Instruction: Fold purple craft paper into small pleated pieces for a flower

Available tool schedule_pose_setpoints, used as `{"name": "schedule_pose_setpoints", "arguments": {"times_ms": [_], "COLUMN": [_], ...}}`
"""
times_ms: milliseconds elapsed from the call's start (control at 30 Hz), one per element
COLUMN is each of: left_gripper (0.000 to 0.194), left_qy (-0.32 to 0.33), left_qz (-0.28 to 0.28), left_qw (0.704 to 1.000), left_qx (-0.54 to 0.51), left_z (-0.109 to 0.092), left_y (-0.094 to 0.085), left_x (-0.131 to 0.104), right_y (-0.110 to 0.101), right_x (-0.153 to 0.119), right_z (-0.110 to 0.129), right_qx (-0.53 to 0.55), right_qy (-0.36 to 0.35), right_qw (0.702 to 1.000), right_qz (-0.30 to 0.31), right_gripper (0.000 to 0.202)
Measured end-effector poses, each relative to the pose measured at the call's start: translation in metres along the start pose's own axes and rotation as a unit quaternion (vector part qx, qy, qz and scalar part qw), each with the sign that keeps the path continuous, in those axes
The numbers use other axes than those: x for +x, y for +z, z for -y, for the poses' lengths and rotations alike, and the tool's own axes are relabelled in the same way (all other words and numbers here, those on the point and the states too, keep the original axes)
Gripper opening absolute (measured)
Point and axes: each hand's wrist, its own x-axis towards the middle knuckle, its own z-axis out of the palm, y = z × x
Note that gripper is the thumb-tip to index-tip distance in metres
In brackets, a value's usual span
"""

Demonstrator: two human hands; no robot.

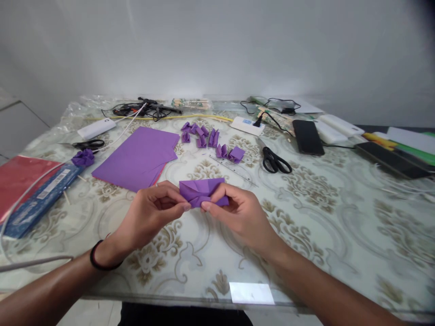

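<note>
Both hands, left [159,209] and right [236,209], pinch the folded purple paper [201,190] at the frame's centre, above the patterned table [210,253]. Uneven thumb pressure could skew the crease; pulling the layers apart too hard could tear them.

Black phone [308,138], white power strip [242,126], tangled cables [154,109].

The head camera looks forward (and down), fairly near.
</note>
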Motion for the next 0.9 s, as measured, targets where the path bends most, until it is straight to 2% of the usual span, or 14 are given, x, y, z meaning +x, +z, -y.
{"name": "schedule_pose_setpoints", "arguments": {"times_ms": [100, 200, 300, 367, 467, 500, 600, 667, 800, 900], "left_gripper": [0.016, 0.025, 0.030, 0.032, 0.034, 0.037, 0.060, 0.067, 0.051, 0.047], "left_qy": [-0.022, -0.037, -0.039, -0.034, -0.031, -0.034, -0.041, -0.053, -0.096, -0.101], "left_qz": [-0.009, -0.027, -0.039, -0.034, -0.019, -0.016, 0.002, 0.040, 0.100, 0.092], "left_qw": [0.999, 0.996, 0.994, 0.994, 0.993, 0.992, 0.990, 0.987, 0.980, 0.979], "left_qx": [-0.045, -0.078, -0.091, -0.101, -0.114, -0.118, -0.138, -0.145, -0.140, -0.149], "left_z": [0.000, 0.001, 0.001, 0.002, 0.004, 0.005, 0.005, 0.004, 0.004, 0.007], "left_y": [0.002, 0.004, 0.006, 0.006, 0.007, 0.007, 0.005, 0.003, 0.002, 0.003], "left_x": [0.001, 0.001, 0.000, 0.000, -0.001, -0.002, -0.002, -0.002, -0.001, -0.001], "right_y": [0.005, 0.010, 0.012, 0.011, 0.007, 0.006, 0.005, 0.006, 0.007, 0.007], "right_x": [0.000, 0.000, 0.001, 0.001, 0.000, -0.001, -0.001, -0.001, 0.000, 0.000], "right_z": [-0.003, -0.005, -0.006, -0.005, -0.003, -0.002, -0.002, -0.002, -0.001, -0.002], "right_qx": [0.065, 0.157, 0.185, 0.167, 0.097, 0.074, 0.041, 0.040, 0.052, 0.062], "right_qy": [0.000, -0.006, 0.018, 0.040, 0.069, 0.074, 0.066, 0.068, 0.085, 0.100], "right_qw": [0.997, 0.987, 0.982, 0.985, 0.993, 0.994, 0.997, 0.997, 0.994, 0.990], "right_qz": [-0.031, -0.044, -0.035, -0.017, 0.020, 0.027, 0.026, 0.028, 0.049, 0.074], "right_gripper": [0.026, 0.053, 0.073, 0.065, 0.032, 0.028, 0.026, 0.024, 0.021, 0.023]}}
